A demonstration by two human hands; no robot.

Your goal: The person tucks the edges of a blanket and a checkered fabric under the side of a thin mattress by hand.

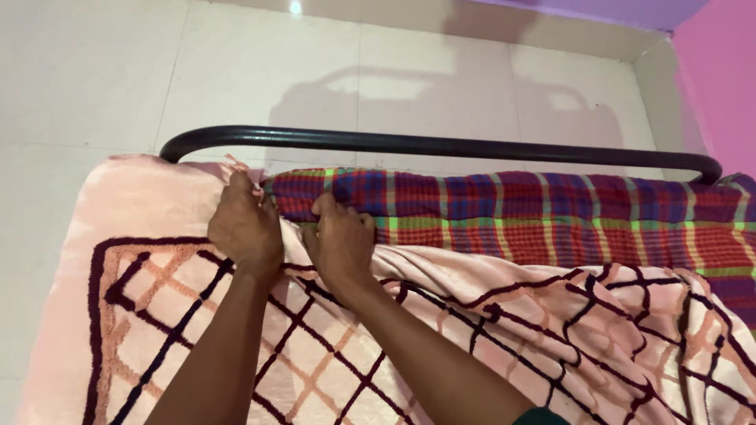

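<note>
A pink blanket (150, 260) with a dark maroon lattice pattern covers the near part of a bed. My left hand (244, 224) pinches its top edge close to the bed's far end. Just to the right, my right hand (340, 240) grips the same edge with curled fingers. Beyond that edge lies a plaid mattress (535, 208) in red, blue and green, bare along the far side and to the right. The blanket is bunched and wrinkled to the right of my hands.
A black metal bed rail (441, 145) curves across the far end of the bed. Past it is a pale tiled floor (315, 55). A pink wall (724, 71) and a purple wall (614, 9) meet in the upper right corner.
</note>
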